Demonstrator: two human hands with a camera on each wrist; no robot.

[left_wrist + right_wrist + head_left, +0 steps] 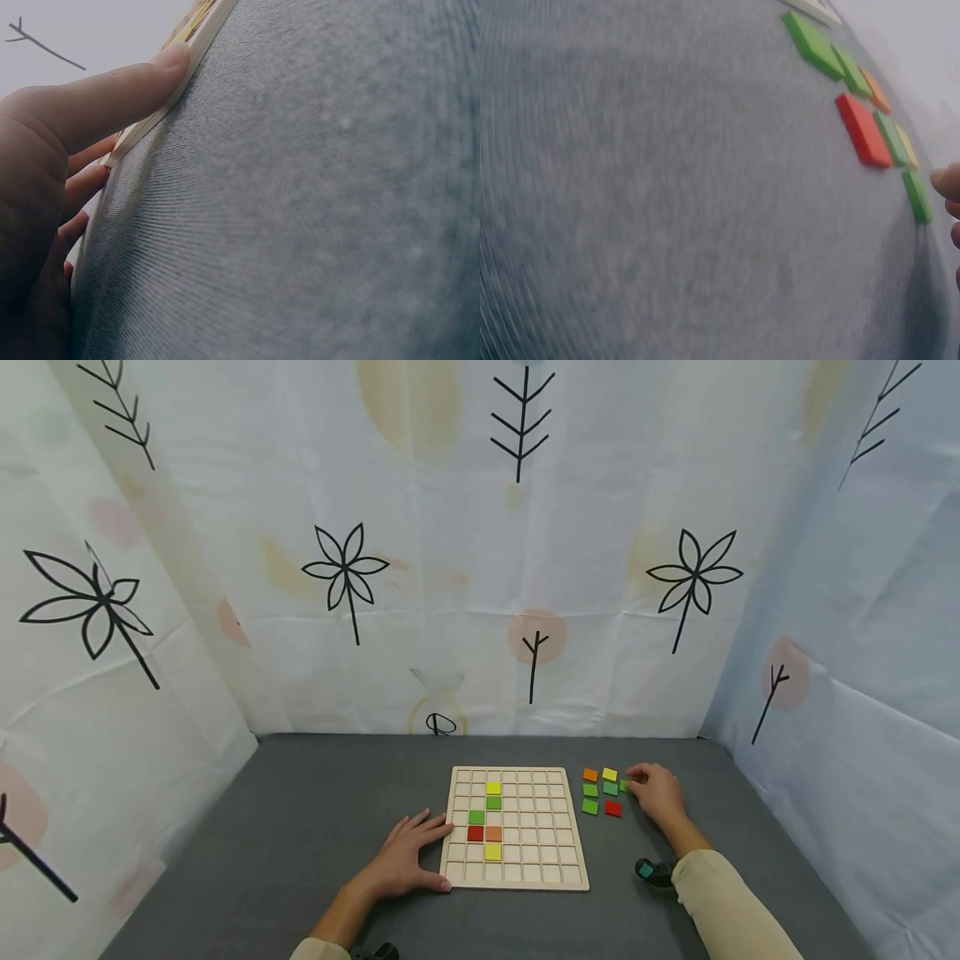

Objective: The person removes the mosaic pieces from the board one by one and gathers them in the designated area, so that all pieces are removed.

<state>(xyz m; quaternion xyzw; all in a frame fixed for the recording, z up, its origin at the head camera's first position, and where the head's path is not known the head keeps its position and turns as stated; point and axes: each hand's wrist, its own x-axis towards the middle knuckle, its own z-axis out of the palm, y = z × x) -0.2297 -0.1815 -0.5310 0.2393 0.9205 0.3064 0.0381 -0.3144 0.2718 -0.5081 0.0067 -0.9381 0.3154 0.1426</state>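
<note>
A pale wooden grid board (536, 852) lies on the dark table, with red, orange, green and yellow square tiles in some cells of its left part. Along its left edge my left hand (408, 856) rests with spread fingers. The thumb (169, 67) touches the board's edge (196, 64) near the front corner. To the right of the board my right hand (658, 793) hovers beside a green tile (916, 196). In the right wrist view a small gap shows between its fingertips and that tile. Only part of this hand appears there.
Loose tiles lie right of the board, among them a red tile (613, 809), an orange tile (590, 774) and a yellow tile (610, 773), plus several green ones. White patterned cloth (480, 568) hangs behind and beside the grey table (315, 810).
</note>
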